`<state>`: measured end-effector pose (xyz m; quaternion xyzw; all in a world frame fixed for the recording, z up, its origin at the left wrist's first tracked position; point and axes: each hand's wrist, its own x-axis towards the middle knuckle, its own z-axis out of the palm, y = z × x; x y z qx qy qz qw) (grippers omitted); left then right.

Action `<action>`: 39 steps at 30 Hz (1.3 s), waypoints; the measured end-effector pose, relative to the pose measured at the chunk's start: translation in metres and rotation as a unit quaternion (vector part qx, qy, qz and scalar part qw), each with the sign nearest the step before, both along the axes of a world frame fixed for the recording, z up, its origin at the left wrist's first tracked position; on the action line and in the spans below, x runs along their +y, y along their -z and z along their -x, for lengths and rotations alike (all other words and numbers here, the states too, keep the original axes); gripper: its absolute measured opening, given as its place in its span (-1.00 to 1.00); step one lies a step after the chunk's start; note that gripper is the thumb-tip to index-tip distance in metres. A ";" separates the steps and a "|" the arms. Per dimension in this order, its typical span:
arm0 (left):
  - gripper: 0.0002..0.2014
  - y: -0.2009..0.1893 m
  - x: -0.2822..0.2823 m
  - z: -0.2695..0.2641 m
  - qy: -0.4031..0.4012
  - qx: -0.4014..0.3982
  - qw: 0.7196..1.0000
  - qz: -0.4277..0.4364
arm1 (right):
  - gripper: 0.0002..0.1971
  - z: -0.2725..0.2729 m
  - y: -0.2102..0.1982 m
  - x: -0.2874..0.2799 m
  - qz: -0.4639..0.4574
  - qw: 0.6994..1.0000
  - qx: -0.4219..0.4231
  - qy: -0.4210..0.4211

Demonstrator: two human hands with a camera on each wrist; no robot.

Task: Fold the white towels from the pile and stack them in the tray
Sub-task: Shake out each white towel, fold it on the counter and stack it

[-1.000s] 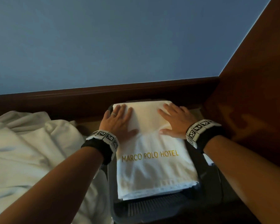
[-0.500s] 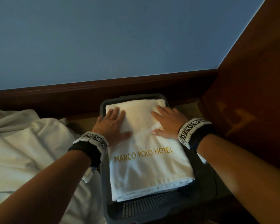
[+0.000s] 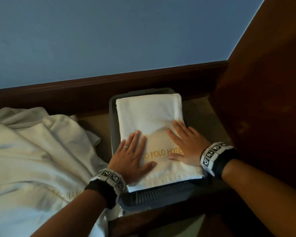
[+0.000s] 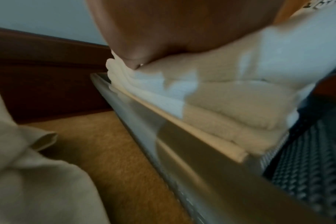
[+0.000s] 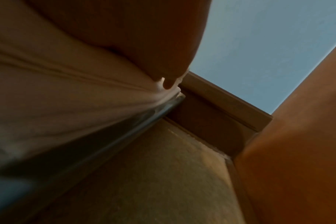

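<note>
A folded white towel (image 3: pixel 149 115) with gold "POLO HOTEL" lettering lies on top of a stack in the grey mesh tray (image 3: pixel 159 197). My left hand (image 3: pixel 132 156) lies flat on the towel's near left part, fingers straight. My right hand (image 3: pixel 184 142) lies flat on its near right part, covering the end of the lettering. In the left wrist view the stacked towels (image 4: pixel 230 109) show several layers above the tray's rim (image 4: pixel 192 136). The right wrist view shows my palm on the towel (image 5: pixel 67 94) beside the tray's edge (image 5: pixel 144 121).
A pile of loose white towels (image 3: pixel 32 159) lies to the left of the tray. A dark wooden rail (image 3: pixel 75 93) runs behind, under a blue wall. A brown wooden panel (image 3: pixel 263 100) stands close on the right. Tan surface (image 4: pixel 109 144) shows between pile and tray.
Both hands have slid toward me along the towel's top, from its far half to the lettering. The towel now lies flatter and sits further inside the tray.
</note>
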<state>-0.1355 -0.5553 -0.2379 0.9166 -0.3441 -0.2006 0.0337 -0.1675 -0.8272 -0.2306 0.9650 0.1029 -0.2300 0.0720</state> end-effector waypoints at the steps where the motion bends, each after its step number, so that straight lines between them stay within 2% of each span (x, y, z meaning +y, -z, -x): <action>1: -0.03 0.000 -0.001 -0.001 0.003 0.003 1.000 -0.006 | 0.00 -0.001 0.001 0.001 0.005 1.000 0.004 0.004; 7: -0.10 -0.018 0.008 -0.001 0.036 0.013 0.999 -0.028 | 0.05 -0.001 -0.019 0.016 0.055 0.997 0.032 0.050; 9: -0.21 -0.034 0.025 0.001 0.046 0.013 0.999 -0.023 | 0.01 -0.002 -0.031 0.033 0.073 0.994 0.040 0.076; 11: -0.37 -0.051 0.041 0.006 0.047 0.003 0.999 -0.014 | -0.11 -0.001 -0.041 0.050 0.087 0.990 0.032 0.108; 14: -0.55 -0.073 0.089 0.011 0.002 0.006 1.000 -0.007 | -0.51 0.002 -0.063 0.097 0.106 0.988 0.009 0.112; 16: -0.58 -0.084 0.130 0.013 -0.033 0.013 0.999 0.019 | -0.66 0.004 -0.074 0.133 0.112 0.988 0.015 0.109; 22: -0.62 -0.113 0.271 0.012 -0.098 -0.027 0.994 0.046 | -0.65 0.007 -0.084 0.252 0.030 0.991 -0.021 0.130; 26: -0.65 -0.118 0.351 0.003 -0.147 -0.051 0.988 0.021 | -0.78 0.012 -0.086 0.326 -0.050 0.990 -0.024 0.126; 28: -0.65 -0.118 0.374 -0.002 -0.151 -0.059 0.987 0.003 | -0.77 0.014 -0.082 0.353 -0.080 0.989 -0.012 0.126; 33: -0.61 -0.108 0.392 -0.012 -0.126 -0.073 0.989 -0.024 | -0.74 0.022 -0.070 0.392 -0.113 0.983 0.013 0.147; 37: -0.57 -0.086 0.383 -0.013 -0.066 -0.061 0.995 -0.039 | -0.80 0.023 -0.053 0.408 -0.125 0.984 0.042 0.121; 39: -0.52 -0.074 0.378 -0.016 -0.037 -0.070 0.995 -0.060 | -0.80 0.023 -0.041 0.412 -0.148 0.978 0.056 0.135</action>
